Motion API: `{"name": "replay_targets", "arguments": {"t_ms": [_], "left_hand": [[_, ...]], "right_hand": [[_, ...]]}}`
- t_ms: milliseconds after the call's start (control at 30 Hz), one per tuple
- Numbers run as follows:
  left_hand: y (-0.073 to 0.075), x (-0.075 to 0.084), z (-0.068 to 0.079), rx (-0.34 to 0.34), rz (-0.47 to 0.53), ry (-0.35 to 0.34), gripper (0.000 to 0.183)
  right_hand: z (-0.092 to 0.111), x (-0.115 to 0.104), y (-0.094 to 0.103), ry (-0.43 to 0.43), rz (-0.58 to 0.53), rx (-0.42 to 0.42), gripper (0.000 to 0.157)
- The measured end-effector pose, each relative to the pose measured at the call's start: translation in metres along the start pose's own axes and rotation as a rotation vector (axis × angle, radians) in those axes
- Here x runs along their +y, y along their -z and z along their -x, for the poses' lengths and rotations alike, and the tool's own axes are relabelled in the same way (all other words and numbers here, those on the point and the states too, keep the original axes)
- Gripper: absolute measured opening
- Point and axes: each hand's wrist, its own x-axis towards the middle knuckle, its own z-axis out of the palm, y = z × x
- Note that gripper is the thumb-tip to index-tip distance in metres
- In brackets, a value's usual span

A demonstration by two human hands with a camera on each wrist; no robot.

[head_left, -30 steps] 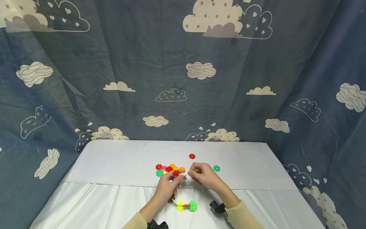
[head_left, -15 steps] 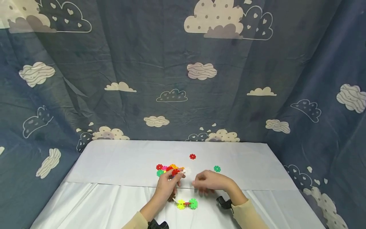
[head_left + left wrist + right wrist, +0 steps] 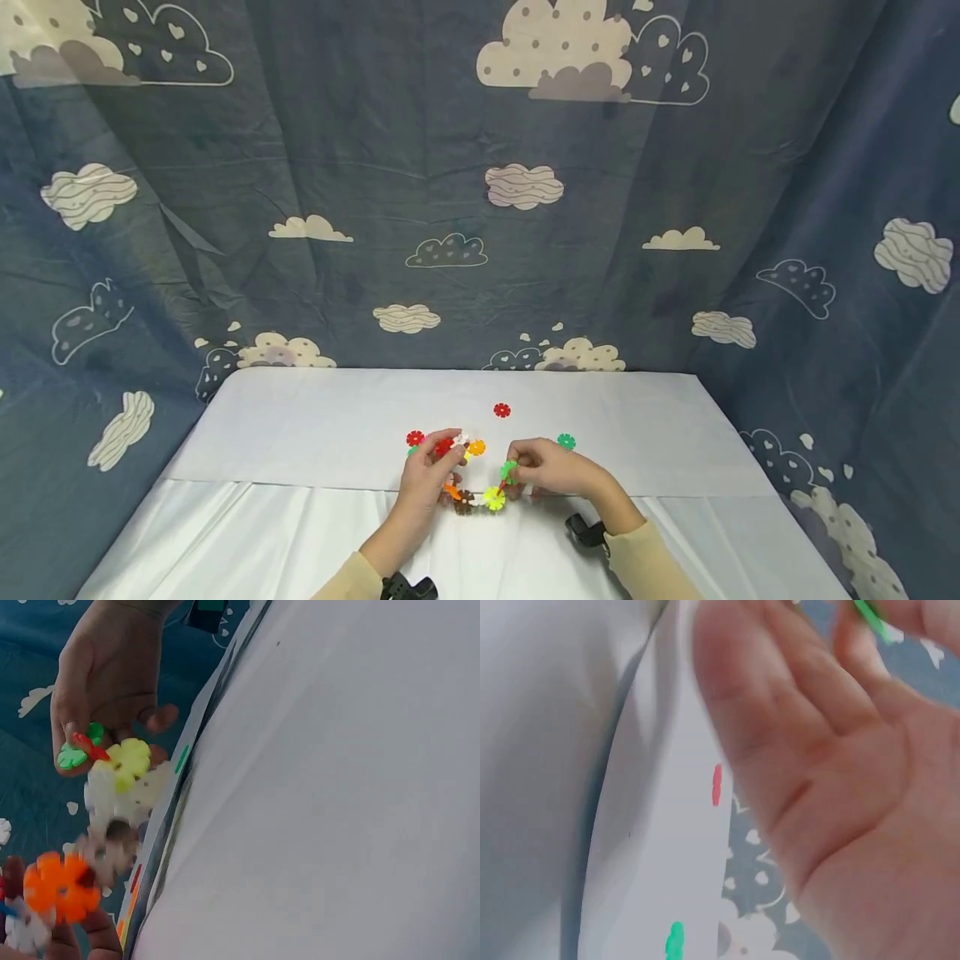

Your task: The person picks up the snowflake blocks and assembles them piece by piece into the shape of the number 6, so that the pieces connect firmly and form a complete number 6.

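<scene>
A chain of notched plastic snowflake discs runs between my two hands. My left hand (image 3: 422, 482) grips its left end, where a white disc (image 3: 461, 438) shows at the fingertips. Below those fingers come an orange disc (image 3: 61, 889) and a brown disc (image 3: 465, 502). White pieces follow, leading to a yellow disc (image 3: 494, 498), and a red disc (image 3: 90, 746) seen edge-on joins that to a green disc (image 3: 509, 471). Thumb and fingers of my right hand (image 3: 553, 468) pinch this green end disc. In the right wrist view only a green sliver (image 3: 871, 619) of it shows.
Loose discs lie on the white-covered table (image 3: 315, 425): a red disc (image 3: 502, 410) further back, a teal disc (image 3: 566, 441) beyond my right hand, and a small pile with an orange-yellow disc (image 3: 476, 447) partly behind my left hand. A cloud-patterned curtain (image 3: 360, 200) closes the back and sides.
My right hand has left my left fingertips, moved down and right, and taken hold of the chain's green end disc. That end is lifted, and my left hand has turned with its part.
</scene>
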Motion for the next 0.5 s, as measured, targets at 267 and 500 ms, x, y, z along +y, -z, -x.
{"name": "replay_targets", "arguments": {"t_ms": [267, 500], "left_hand": [[0.006, 0.005, -0.003, -0.088, -0.01, -0.005, 0.048], [0.001, 0.006, 0.004, -0.187, -0.02, 0.056, 0.022]], "right_hand": [[-0.005, 0.016, 0.01, 0.05, -0.131, 0.205, 0.021], [-0.003, 0.025, 0.014, 0.021, -0.086, 0.074, 0.026]]}}
